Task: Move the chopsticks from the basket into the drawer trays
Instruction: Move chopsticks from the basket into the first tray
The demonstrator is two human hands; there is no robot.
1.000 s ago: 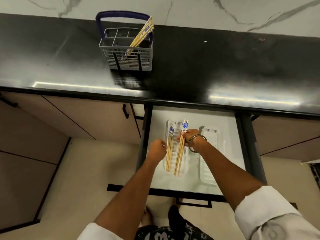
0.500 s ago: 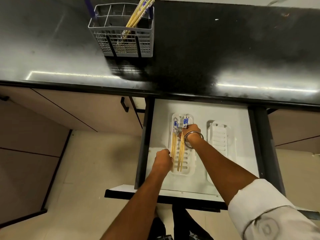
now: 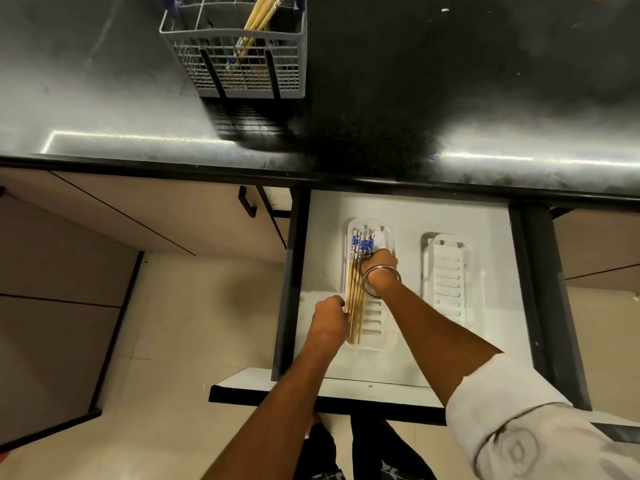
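Several wooden chopsticks with blue-and-white tops (image 3: 356, 289) lie bunched along the left side of a white slotted tray (image 3: 377, 327) in the open drawer (image 3: 408, 216). My left hand (image 3: 329, 317) presses against their lower ends from the left. My right hand (image 3: 379, 266), a metal bangle on its wrist, rests on them near the patterned tops. A second white tray (image 3: 450, 275) to the right holds nothing. More chopsticks (image 3: 258, 20) stand in the grey wire basket (image 3: 239, 64) on the counter.
The black countertop (image 3: 450, 98) overhangs the back of the drawer. Beige cabinet fronts with a black handle (image 3: 246, 202) lie to the left. The drawer's dark side rails (image 3: 540, 306) flank it, and pale floor shows below left.
Two separate groups of chopsticks in the tray have been pushed together into one bundle at the left side. The view tilted down, so the basket slid toward the top edge.
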